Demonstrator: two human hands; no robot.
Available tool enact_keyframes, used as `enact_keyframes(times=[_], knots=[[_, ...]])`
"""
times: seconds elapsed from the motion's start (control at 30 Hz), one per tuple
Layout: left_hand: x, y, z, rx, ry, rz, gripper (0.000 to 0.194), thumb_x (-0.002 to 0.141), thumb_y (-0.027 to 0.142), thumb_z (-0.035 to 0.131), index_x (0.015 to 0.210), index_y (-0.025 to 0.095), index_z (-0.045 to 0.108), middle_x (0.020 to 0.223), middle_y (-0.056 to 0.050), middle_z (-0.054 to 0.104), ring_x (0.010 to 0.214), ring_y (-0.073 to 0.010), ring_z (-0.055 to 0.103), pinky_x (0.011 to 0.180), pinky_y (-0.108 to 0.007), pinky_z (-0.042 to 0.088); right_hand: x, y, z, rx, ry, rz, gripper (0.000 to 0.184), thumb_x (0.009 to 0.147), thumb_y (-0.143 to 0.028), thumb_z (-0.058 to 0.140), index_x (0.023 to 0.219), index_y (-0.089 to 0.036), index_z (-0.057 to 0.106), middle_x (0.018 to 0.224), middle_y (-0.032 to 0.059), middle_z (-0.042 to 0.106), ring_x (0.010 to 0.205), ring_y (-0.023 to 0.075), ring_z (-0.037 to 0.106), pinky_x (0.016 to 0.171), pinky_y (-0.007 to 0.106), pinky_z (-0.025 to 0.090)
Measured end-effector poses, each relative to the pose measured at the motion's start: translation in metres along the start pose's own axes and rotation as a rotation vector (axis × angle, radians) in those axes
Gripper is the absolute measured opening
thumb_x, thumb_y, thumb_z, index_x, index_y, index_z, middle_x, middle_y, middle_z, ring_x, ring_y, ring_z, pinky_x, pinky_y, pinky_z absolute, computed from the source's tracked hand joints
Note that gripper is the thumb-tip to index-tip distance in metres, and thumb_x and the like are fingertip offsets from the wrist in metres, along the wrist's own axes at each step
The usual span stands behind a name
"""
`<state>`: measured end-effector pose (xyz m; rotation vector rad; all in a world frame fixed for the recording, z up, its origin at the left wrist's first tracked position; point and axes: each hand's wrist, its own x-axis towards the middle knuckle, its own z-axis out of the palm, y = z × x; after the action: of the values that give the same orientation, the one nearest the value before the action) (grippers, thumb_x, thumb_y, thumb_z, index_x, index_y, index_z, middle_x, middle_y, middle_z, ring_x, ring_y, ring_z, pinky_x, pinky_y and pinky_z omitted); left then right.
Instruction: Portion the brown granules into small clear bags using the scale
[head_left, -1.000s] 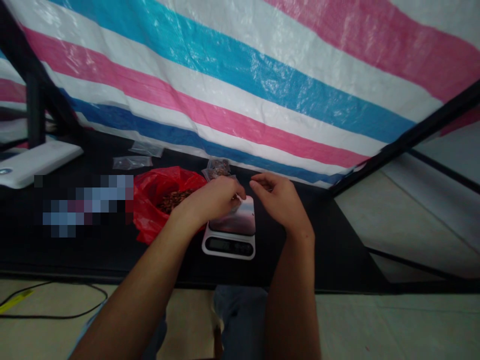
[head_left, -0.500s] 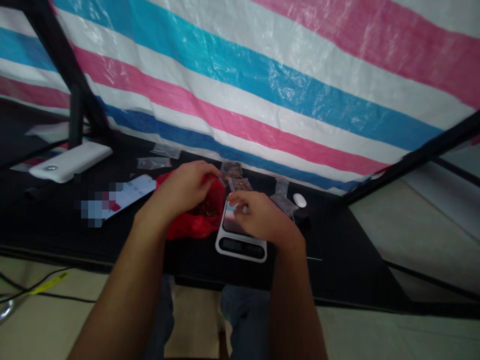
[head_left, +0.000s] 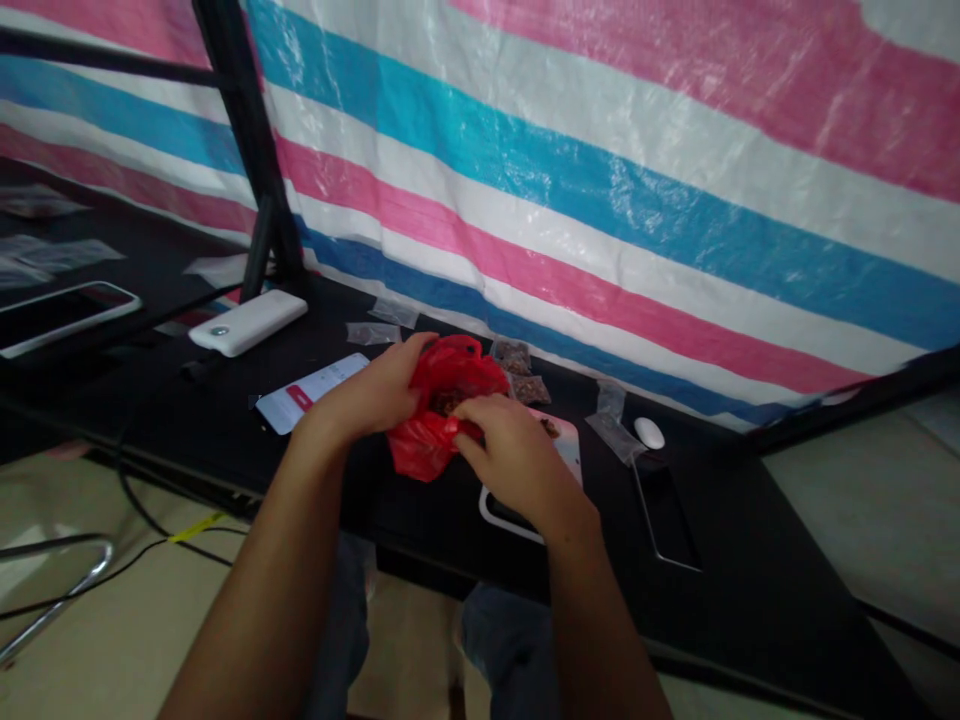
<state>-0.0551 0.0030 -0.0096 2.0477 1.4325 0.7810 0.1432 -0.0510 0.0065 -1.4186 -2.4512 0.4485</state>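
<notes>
A red plastic bag [head_left: 442, 415] with brown pieces [head_left: 448, 403] showing at its mouth is bunched between my hands. My left hand [head_left: 367, 388] grips its left side, and my right hand [head_left: 510, 458] grips its lower right side. Under my right hand sits a white digital kitchen scale [head_left: 566, 445], mostly hidden, with its display out of sight. Two small clear packets of brown pieces [head_left: 512, 356] [head_left: 531, 389] lie just beyond the red bag.
The black table [head_left: 712, 560] holds a white power bank [head_left: 247, 322], a printed card [head_left: 307, 393], clear plastic packets [head_left: 373, 333] [head_left: 611, 412], a white mouse [head_left: 649, 433] and a dark phone [head_left: 664, 510]. A striped tarp [head_left: 600, 210] hangs behind it.
My hands have closed around the red bag and gathered its mouth. My right hand has moved off the scale top onto the bag. The view has swung, showing more of the table's right side.
</notes>
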Motion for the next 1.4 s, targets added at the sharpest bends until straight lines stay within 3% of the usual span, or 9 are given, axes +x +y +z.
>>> enact_keyframes(times=[0.1, 0.17, 0.27, 0.4, 0.57, 0.7, 0.83, 1.03, 1.4], knots=[[0.001, -0.002, -0.002, -0.046, 0.054, 0.080, 0.078, 0.084, 0.012, 0.054, 0.161, 0.011, 0.040, 0.150, -0.018, 0.064, 0.130, -0.0270, 0.066, 0.114, -0.042, 0.052, -0.008, 0.000, -0.002, 0.186, -0.303, 0.043, 0.013, 0.088, -0.021, 0.079, 0.079, -0.017, 0.071, 0.078, 0.0006, 0.074, 0.070, 0.0149, 0.063, 0.063, 0.028, 0.037], [-0.002, -0.005, -0.002, 0.005, 0.031, 0.092, 0.074, 0.085, 0.013, 0.053, 0.159, 0.012, 0.044, 0.149, -0.017, 0.063, 0.132, -0.0280, 0.065, 0.115, -0.044, 0.051, -0.010, 0.005, -0.003, 0.300, -0.355, 0.046, 0.016, 0.089, -0.029, 0.080, 0.081, -0.018, 0.073, 0.075, -0.0007, 0.074, 0.066, 0.0140, 0.063, 0.060, 0.027, 0.037], [-0.009, -0.002, -0.005, 0.167, -0.019, 0.088, 0.059, 0.085, 0.015, 0.058, 0.144, 0.014, 0.060, 0.139, -0.016, 0.066, 0.132, -0.0317, 0.063, 0.117, -0.048, 0.049, -0.005, 0.014, -0.006, 0.403, -0.162, 0.027, 0.020, 0.100, -0.024, 0.061, 0.094, -0.018, 0.079, 0.091, 0.0033, 0.079, 0.081, 0.0161, 0.069, 0.072, 0.026, 0.047], [-0.018, 0.024, -0.011, 0.296, 0.228, 0.121, 0.051, 0.084, 0.016, 0.064, 0.135, 0.016, 0.064, 0.141, -0.016, 0.060, 0.132, -0.0330, 0.061, 0.117, -0.049, 0.049, 0.012, 0.023, 0.004, 0.306, 0.023, 0.059, 0.028, 0.098, -0.009, 0.052, 0.098, -0.017, 0.079, 0.099, 0.0075, 0.080, 0.090, 0.0191, 0.071, 0.084, 0.030, 0.051], [-0.013, 0.037, 0.006, 0.239, -0.146, 0.062, 0.023, 0.090, 0.008, 0.054, 0.104, 0.020, 0.068, 0.106, -0.009, 0.076, 0.098, -0.0231, 0.073, 0.089, -0.033, 0.057, 0.029, 0.025, 0.034, 0.147, -0.057, 0.067, 0.035, 0.083, 0.000, 0.066, 0.112, -0.016, 0.077, 0.119, 0.0139, 0.078, 0.106, 0.0238, 0.071, 0.093, 0.034, 0.051], [-0.007, 0.018, 0.025, 0.404, -0.361, -0.162, 0.034, 0.087, 0.022, 0.070, 0.120, 0.016, 0.068, 0.119, -0.018, 0.078, 0.104, -0.0323, 0.076, 0.085, -0.038, 0.058, 0.035, 0.027, 0.042, 0.043, -0.086, 0.089, 0.030, 0.085, -0.003, 0.068, 0.109, -0.016, 0.079, 0.123, 0.0144, 0.075, 0.109, 0.0237, 0.069, 0.096, 0.033, 0.050], [-0.005, 0.012, 0.024, 0.478, -0.377, -0.199, 0.035, 0.091, 0.028, 0.065, 0.123, 0.017, 0.073, 0.126, -0.022, 0.077, 0.111, -0.0377, 0.076, 0.088, -0.043, 0.059, 0.037, 0.028, 0.037, 0.015, -0.097, 0.090, 0.023, 0.089, -0.004, 0.063, 0.101, -0.014, 0.080, 0.109, 0.0129, 0.079, 0.098, 0.0227, 0.072, 0.087, 0.031, 0.049], [-0.003, 0.012, 0.018, 0.369, -0.297, -0.173, 0.024, 0.088, 0.016, 0.063, 0.101, 0.021, 0.083, 0.105, -0.016, 0.083, 0.099, -0.0300, 0.078, 0.088, -0.037, 0.057, 0.035, 0.026, 0.029, 0.044, -0.078, 0.090, 0.024, 0.093, -0.005, 0.062, 0.098, -0.017, 0.083, 0.100, 0.0109, 0.082, 0.092, 0.0203, 0.074, 0.082, 0.027, 0.047], [0.002, 0.014, 0.020, 0.280, -0.270, -0.049, 0.028, 0.089, 0.012, 0.060, 0.100, 0.021, 0.084, 0.103, -0.010, 0.085, 0.098, -0.0260, 0.077, 0.086, -0.032, 0.053, 0.032, 0.030, 0.026, 0.061, -0.013, 0.125, 0.021, 0.094, -0.007, 0.063, 0.098, -0.015, 0.081, 0.095, 0.0094, 0.081, 0.087, 0.0188, 0.071, 0.078, 0.027, 0.044]])
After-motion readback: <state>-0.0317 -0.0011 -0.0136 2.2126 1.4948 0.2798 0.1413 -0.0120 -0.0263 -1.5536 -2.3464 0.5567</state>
